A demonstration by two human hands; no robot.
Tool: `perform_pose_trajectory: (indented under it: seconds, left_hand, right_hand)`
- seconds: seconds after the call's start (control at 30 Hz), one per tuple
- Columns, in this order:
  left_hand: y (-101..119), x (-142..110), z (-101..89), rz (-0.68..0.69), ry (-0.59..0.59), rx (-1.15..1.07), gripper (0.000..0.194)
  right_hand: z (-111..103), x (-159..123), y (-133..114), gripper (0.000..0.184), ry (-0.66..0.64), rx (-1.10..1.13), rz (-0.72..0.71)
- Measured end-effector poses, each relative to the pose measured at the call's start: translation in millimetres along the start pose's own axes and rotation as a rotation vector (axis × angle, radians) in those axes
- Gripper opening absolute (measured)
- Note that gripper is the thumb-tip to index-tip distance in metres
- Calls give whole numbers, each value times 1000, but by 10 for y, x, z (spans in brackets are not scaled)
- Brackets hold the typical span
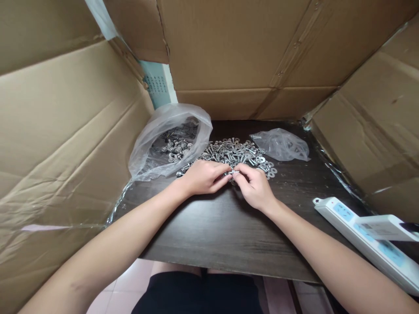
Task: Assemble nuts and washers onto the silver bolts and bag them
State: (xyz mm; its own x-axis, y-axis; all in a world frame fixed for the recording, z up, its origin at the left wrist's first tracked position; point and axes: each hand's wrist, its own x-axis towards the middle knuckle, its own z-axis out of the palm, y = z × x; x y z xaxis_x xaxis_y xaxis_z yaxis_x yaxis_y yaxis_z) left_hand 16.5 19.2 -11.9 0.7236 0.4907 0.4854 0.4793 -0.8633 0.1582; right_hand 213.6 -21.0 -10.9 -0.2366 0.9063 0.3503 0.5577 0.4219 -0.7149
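Note:
My left hand (207,176) and my right hand (254,186) meet at the near edge of a pile of hardware, fingertips pinched together. Between them is a small silvery bolt (234,172); both hands grip it. Whether a washer or nut is on it is hidden by the fingers. Right behind the hands lies the loose pile of bolts and washers (234,150). To the left, an open clear plastic bag (144,152) lies on its side with more bolts with washers in its mouth.
A smaller crumpled plastic bag (281,144) lies right of the pile. On the right of the dark table (209,226) stands a white power strip (340,213) with a white adapter (381,226) plugged in. Cardboard walls (229,48) enclose the back and both sides.

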Motion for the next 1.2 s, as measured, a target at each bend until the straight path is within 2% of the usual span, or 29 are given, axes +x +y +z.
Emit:
perform_pose_trajectory:
  seconds: [0.2, 0.43, 0.77, 1.0, 1.2]
  left_hand:
    - [4, -2, 2, -19, -15, -4, 31]
    - [-6, -6, 6, -35, -26, -18, 30]
    - [-3, -7, 4, -27, -24, -12, 28]
    - [0, -5, 3, -39, -36, -19, 30]
    - [1, -4, 11, -49, -52, -33, 30]
  right_hand:
    - [2, -3, 11, 24, -10, -2, 13]
    - [6, -4, 15, 13, 3, 1, 24]
    - [14, 4, 21, 27, -8, -4, 10]
    - [8, -5, 18, 18, -24, 9, 72]
    - [6, -7, 13, 15, -28, 2, 45]
